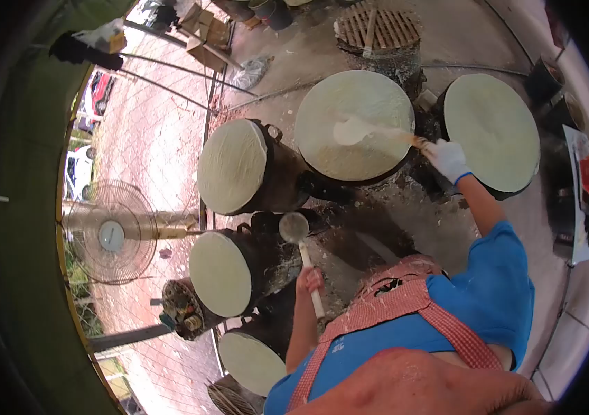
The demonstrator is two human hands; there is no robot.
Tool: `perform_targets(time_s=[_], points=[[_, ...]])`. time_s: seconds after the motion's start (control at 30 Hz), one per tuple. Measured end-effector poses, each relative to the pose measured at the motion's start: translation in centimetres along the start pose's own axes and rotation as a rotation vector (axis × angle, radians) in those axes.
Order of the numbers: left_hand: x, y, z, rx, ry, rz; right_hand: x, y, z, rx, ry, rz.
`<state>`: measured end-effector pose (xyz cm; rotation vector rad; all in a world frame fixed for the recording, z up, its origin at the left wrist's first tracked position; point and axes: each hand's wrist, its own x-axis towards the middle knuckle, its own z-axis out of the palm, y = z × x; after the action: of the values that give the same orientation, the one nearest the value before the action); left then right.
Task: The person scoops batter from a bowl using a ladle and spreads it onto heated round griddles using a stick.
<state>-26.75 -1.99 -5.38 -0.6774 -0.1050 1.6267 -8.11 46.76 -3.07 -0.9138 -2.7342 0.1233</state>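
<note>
My right hand (449, 159), in a white glove with a blue cuff, is closed around the wooden handle of a motion-blurred batter spreader (353, 131). Its pale, flat end lies over the batter sheet (329, 97) covering the large round griddle in the middle. Bare, my left hand (312, 278) grips the pale handle of a ladle (294, 227). The ladle's round bowl is held near the drum-shaped stoves, to the left of my body.
Batter also covers the griddles at right (491, 131), left (234, 166), lower left (220, 273) and bottom (251, 363). A round slatted rack (377, 28) stands at the back. A caged fan (110, 235) is at far left, beside a bin of debris (185, 311).
</note>
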Motion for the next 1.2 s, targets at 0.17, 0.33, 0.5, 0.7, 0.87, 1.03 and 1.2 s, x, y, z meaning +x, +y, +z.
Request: perform_targets(time_s=[0.17, 0.33, 0.5, 0.7, 0.87, 1.03, 1.2], points=[[6.3, 1.0, 6.7, 0.220, 0.226, 0.158, -3.9, -1.3, 2.1, -0.073, -0.031, 0.120], [13.7, -1.6, 12.8, 0.677, 0.320, 0.473, -7.0, -1.2, 0.2, -0.119, 0.100, 0.275], [23.2, -4.3, 12.7, 1.108, 0.373, 0.758, -11.1, -7.7, 2.3, -0.066, 0.056, 0.148], [15.1, -3.6, 10.5, 0.997, 0.119, 0.469, -11.6, -11.3, -1.1, 0.314, 0.128, 0.206], [6.9, -3.8, 9.3, 0.448, 0.198, 0.164, -12.2, -14.6, -3.2, 0.259, 0.228, -0.104], [2.8, -3.6, 9.3, 0.009, 0.040, 0.086, -10.0, -17.7, -2.1, 0.479, 0.087, -0.142], [-1.7, -5.9, 5.8, 0.250, -0.036, 0.447, -5.5, -22.4, -1.1, 0.769, -0.414, 0.170]])
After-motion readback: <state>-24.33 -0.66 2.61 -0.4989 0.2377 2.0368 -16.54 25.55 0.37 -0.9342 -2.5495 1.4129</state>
